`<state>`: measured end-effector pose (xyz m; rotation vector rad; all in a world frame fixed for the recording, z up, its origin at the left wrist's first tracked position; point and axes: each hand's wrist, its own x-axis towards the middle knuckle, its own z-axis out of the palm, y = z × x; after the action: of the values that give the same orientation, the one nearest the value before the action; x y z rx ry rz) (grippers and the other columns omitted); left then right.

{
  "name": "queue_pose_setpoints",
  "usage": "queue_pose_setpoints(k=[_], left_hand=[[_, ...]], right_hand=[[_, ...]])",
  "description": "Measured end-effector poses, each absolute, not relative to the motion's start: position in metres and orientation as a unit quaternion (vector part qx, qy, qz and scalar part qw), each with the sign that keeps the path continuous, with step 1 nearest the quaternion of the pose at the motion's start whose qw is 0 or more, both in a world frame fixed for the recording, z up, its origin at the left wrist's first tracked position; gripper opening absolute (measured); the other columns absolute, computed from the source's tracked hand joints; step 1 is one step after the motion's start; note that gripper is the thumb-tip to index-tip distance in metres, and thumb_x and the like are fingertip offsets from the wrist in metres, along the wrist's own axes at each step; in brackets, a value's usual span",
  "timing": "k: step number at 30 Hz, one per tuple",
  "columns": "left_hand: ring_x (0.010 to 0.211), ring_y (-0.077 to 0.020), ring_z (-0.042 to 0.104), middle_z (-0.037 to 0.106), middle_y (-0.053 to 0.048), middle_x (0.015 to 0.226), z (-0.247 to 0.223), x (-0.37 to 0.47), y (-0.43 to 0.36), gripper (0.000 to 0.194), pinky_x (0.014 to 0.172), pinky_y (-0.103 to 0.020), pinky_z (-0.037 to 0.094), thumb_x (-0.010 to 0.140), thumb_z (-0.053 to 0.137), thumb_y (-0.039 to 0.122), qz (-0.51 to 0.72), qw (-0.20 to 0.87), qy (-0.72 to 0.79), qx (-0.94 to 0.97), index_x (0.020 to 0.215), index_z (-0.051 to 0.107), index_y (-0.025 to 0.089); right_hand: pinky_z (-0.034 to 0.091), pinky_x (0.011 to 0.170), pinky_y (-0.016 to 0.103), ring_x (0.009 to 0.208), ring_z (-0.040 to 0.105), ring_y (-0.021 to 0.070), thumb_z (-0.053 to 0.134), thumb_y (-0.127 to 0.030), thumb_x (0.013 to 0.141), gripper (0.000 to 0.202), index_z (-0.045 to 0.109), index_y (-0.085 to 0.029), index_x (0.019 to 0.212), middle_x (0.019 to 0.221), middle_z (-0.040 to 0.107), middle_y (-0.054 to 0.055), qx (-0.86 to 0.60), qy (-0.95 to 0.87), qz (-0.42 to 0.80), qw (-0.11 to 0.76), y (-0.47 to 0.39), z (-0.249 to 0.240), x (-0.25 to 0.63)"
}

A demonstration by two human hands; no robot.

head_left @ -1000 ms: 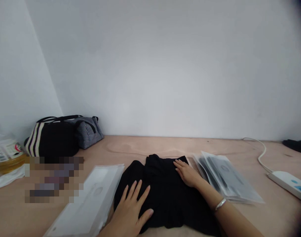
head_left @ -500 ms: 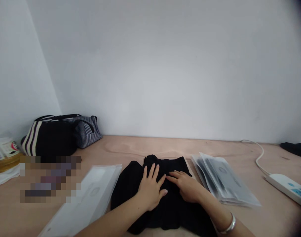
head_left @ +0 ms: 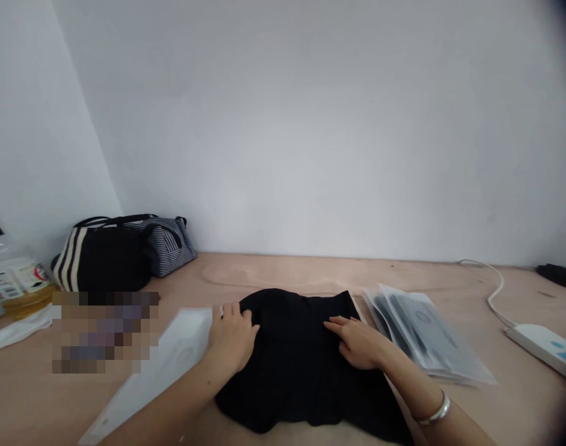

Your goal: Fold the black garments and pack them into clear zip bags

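Note:
A black garment (head_left: 296, 359) lies spread on the table in front of me, its exact kind unclear. My left hand (head_left: 231, 341) rests at its upper left edge, fingers apart, partly over the clear plastic bag beside it. On the right part of the cloth lies my right hand (head_left: 360, 342), index finger stretched out and pressing the fabric, other fingers loosely bent. Left of the garment is a flat translucent plastic bag (head_left: 157, 365). To the right sits a stack of translucent bags (head_left: 431, 334) with dark contents.
On the wooden table (head_left: 283, 266), a black bag (head_left: 116, 263) and a striped bag (head_left: 171, 248) stand at the back left. A bottle of yellow liquid (head_left: 23, 288) is at far left, near a blurred-out patch. A white power strip (head_left: 547, 350) with its cable lies right.
My left hand has slid left from the garment's middle to its left edge. The bunched cloth at upper left now lies flatter and wider. My right hand has shifted slightly right.

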<state>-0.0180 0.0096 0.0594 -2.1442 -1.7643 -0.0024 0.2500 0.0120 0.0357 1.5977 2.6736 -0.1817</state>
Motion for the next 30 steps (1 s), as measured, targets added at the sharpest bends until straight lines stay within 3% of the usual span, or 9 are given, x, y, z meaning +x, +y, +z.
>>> queue_pose_setpoints(k=[3, 5, 9, 11, 14, 18, 21, 24, 30], left_hand=[[0.121, -0.0324, 0.031, 0.041, -0.018, 0.129, 0.048, -0.011, 0.025, 0.049, 0.097, -0.048, 0.017, 0.088, 0.027, 0.04, -0.059, 0.157, -0.587, -0.792, 0.127, 0.041, 0.015], [0.129, -0.0312, 0.015, 0.025, -0.015, 0.14, 0.034, -0.006, 0.034, 0.058, 0.1, -0.049, 0.01, 0.087, 0.023, 0.049, -0.044, 0.082, -0.577, -0.812, 0.135, 0.026, 0.017], [0.127, -0.0368, 0.016, 0.023, -0.016, 0.14, 0.013, -0.006, 0.042, 0.072, 0.096, -0.056, 0.015, 0.081, 0.018, 0.064, 0.004, -0.031, -0.587, -0.809, 0.135, 0.025, 0.018], [0.126, -0.0368, 0.02, 0.029, -0.016, 0.138, 0.013, -0.009, 0.045, 0.071, 0.096, -0.055, 0.018, 0.08, 0.021, 0.065, -0.009, -0.037, -0.578, -0.815, 0.133, 0.031, 0.019], [0.123, -0.0318, 0.03, 0.039, -0.013, 0.132, 0.025, -0.013, 0.054, 0.056, 0.097, -0.049, 0.02, 0.085, 0.026, 0.054, -0.051, -0.017, -0.568, -0.821, 0.128, 0.038, 0.021], [0.11, -0.0258, 0.045, 0.05, -0.013, 0.12, 0.036, -0.019, 0.076, 0.039, 0.092, -0.039, 0.029, 0.086, 0.034, 0.027, -0.11, 0.017, -0.575, -0.81, 0.123, 0.039, 0.015], [0.093, -0.025, 0.055, 0.06, -0.012, 0.097, 0.035, -0.025, 0.091, 0.023, 0.079, -0.035, 0.037, 0.079, 0.044, 0.017, -0.122, 0.012, -0.577, -0.807, 0.099, 0.054, 0.015], [0.083, -0.0225, 0.057, 0.06, -0.008, 0.085, 0.034, -0.03, 0.096, 0.008, 0.07, -0.03, 0.039, 0.075, 0.047, 0.015, -0.142, -0.001, -0.569, -0.81, 0.078, 0.055, 0.017], [0.08, -0.0166, 0.055, 0.058, -0.002, 0.083, 0.053, -0.036, 0.077, 0.004, 0.07, -0.025, 0.039, 0.079, 0.045, 0.019, -0.199, -0.044, -0.513, -0.834, 0.077, 0.048, 0.019]], right_hand=[[0.018, 0.1, 0.05, 0.126, 0.024, 0.0276, 0.025, -0.037, 0.087, 0.047, 0.034, -0.024, 0.131, 0.138, 0.031, 0.008, 0.518, 0.85, -0.088, -0.011, 0.013, 0.035, 0.248], [0.012, 0.1, 0.054, 0.129, 0.014, 0.0295, 0.019, -0.05, 0.087, 0.053, 0.027, -0.028, 0.134, 0.142, 0.02, 0.007, 0.534, 0.839, -0.105, -0.005, 0.013, 0.03, 0.247], [0.008, 0.098, 0.058, 0.129, 0.009, 0.0318, 0.017, -0.058, 0.084, 0.056, 0.021, -0.033, 0.135, 0.144, 0.012, 0.005, 0.554, 0.823, -0.126, 0.019, 0.014, 0.02, 0.248], [0.014, 0.098, 0.054, 0.128, 0.017, 0.0299, 0.016, -0.053, 0.087, 0.052, 0.025, -0.032, 0.134, 0.142, 0.021, 0.005, 0.56, 0.821, -0.114, 0.003, 0.018, 0.021, 0.248], [0.021, 0.098, 0.045, 0.122, 0.032, 0.022, 0.025, -0.029, 0.088, 0.044, 0.03, -0.027, 0.132, 0.134, 0.038, 0.007, 0.57, 0.821, -0.033, -0.024, 0.032, 0.027, 0.245], [0.017, 0.098, 0.046, 0.122, 0.03, 0.0206, 0.034, -0.004, 0.076, 0.056, 0.036, -0.023, 0.128, 0.13, 0.042, 0.009, 0.611, 0.789, 0.065, -0.01, 0.06, 0.031, 0.244], [0.029, 0.089, 0.045, 0.112, 0.043, 0.0246, 0.034, -0.002, 0.075, 0.047, 0.047, -0.017, 0.118, 0.116, 0.052, 0.014, 0.647, 0.759, 0.075, -0.003, 0.074, 0.027, 0.247], [0.036, 0.08, 0.038, 0.097, 0.053, 0.0237, 0.036, -0.002, 0.073, 0.037, 0.055, -0.013, 0.104, 0.102, 0.058, 0.015, 0.669, 0.738, 0.088, 0.002, 0.078, 0.024, 0.249], [0.03, 0.084, 0.035, 0.093, 0.054, 0.022, 0.041, -0.006, 0.072, 0.027, 0.057, -0.012, 0.092, 0.095, 0.06, 0.013, 0.659, 0.744, 0.112, 0.0, 0.061, 0.041, 0.254]])
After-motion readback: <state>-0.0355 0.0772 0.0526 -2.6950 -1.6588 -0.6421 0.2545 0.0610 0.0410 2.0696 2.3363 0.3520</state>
